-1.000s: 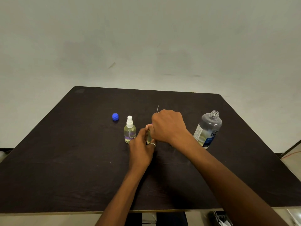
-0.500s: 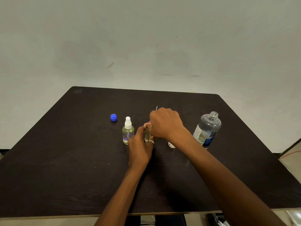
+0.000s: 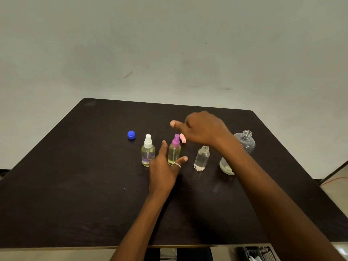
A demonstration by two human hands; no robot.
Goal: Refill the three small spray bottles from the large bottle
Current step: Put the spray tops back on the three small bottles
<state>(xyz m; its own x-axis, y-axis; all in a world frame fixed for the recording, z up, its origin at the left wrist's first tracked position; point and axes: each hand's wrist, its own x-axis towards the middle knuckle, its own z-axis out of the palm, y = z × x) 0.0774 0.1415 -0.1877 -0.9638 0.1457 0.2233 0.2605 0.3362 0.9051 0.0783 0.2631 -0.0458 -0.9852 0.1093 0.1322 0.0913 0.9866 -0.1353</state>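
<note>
Head view. A second ago both your hands were bunched together over the middle bottle and hid it. Now they have parted, and the purple-topped spray bottle (image 3: 174, 150) stands in plain sight, upright on the surface (image 3: 75, 185), sprayer seated, yellowish liquid well up its body.

Left hand (image 3: 163, 166): open, fingers splayed either side of that bottle's lower half. Contact, if any, is too slight to tell; it is not gripping.

Right hand (image 3: 204, 129): lifted above and behind the bottle, blurred, back to the camera, thumb stuck out to the left. Fingers hidden, so you cannot tell how far it is closed. A pink piece (image 3: 182, 138) shows just under its edge; held or lying on the surface, unclear.

Reading: the second bottle looks finished. The white-topped spray bottle (image 3: 148, 151), just left of your left hand, is likewise capped and filled.

Left to do: the uncapped small bottle (image 3: 201, 158), holding only a little clear liquid. It stands just right of the purple one, below your right wrist and near it. The large bottle (image 3: 245, 143), open-necked, sits further right, partly behind your right forearm. The blue cap (image 3: 131, 134) lies apart, far left.
</note>
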